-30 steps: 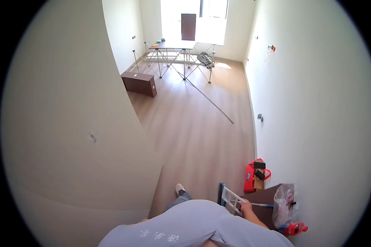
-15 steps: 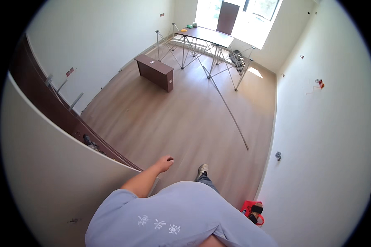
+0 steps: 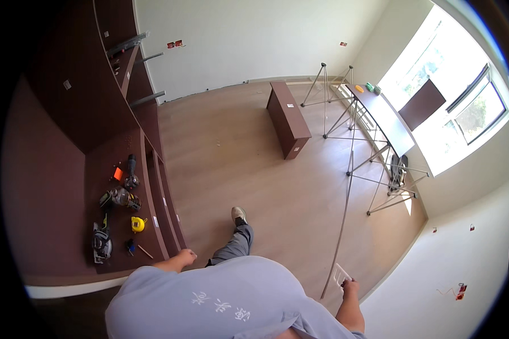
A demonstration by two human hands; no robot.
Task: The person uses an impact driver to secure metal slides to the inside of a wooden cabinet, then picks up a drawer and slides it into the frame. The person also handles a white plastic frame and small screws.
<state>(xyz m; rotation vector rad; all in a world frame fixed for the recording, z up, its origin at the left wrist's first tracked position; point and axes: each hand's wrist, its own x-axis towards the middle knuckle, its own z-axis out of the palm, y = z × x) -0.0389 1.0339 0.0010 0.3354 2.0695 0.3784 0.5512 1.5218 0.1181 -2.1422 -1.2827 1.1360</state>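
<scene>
The person's right hand (image 3: 349,283) is closed on a white frame (image 3: 339,274) held above the floor (image 3: 237,164), so the frame is picked up but not set down anywhere. Nothing shows in the left hand (image 3: 185,257), beside the cabinet (image 3: 56,118); how far it is closed cannot be told. The cabinet stands in place, a saw (image 3: 102,244) and tape measure (image 3: 137,224) left in it. A brown box (image 3: 288,121) and a long pole (image 3: 340,237) obstruct the floor near the trestle table (image 3: 387,124).
</scene>
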